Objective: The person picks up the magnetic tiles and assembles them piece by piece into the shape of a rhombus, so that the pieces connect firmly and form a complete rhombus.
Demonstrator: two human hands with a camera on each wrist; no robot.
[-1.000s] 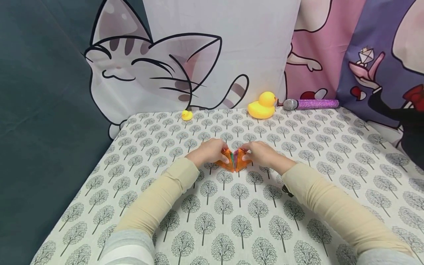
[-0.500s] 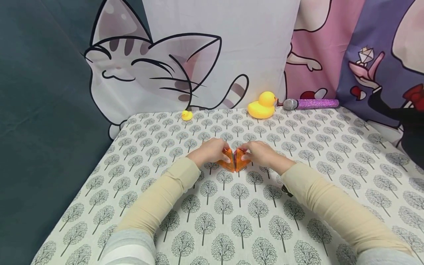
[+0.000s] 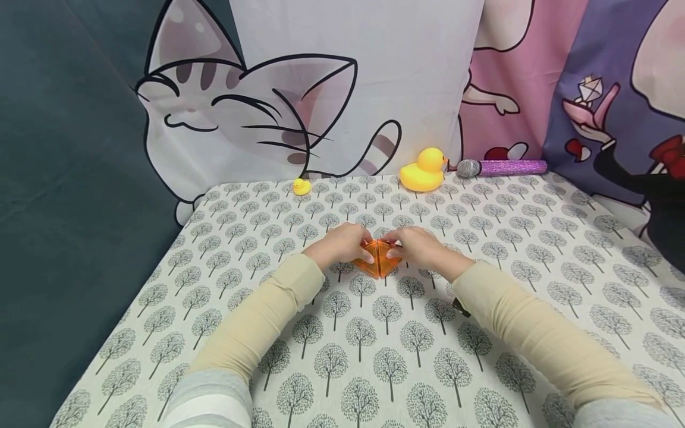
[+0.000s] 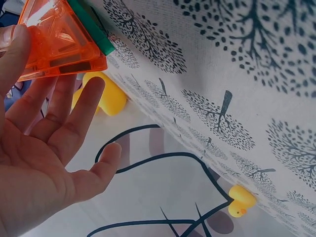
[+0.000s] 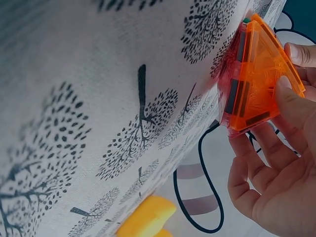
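Two orange translucent triangular magnetic tiles meet along one edge at the middle of the table in the head view. My left hand (image 3: 345, 242) pinches the left orange tile (image 3: 372, 268) between thumb and fingers. In the left wrist view a green tile (image 4: 95, 27) sits against that orange tile's far side. My right hand (image 3: 420, 246) pinches the right orange tile (image 5: 264, 74), thumb on its face. A pinkish-red tile (image 5: 226, 96) backs it in the right wrist view. The head view hides the pieces behind the orange faces.
A tree-print cloth (image 3: 364, 351) covers the table. At its back edge sit a small yellow duck (image 3: 302, 187), a bigger yellow duck (image 3: 423, 171) and a purple glittery microphone (image 3: 503, 169). A cat-print backdrop (image 3: 417, 53) hangs behind.
The gap between the two orange tiles has closed as my right hand tilted and shifted slightly left. Green and purple faces visible between them earlier are now hidden in the head view.
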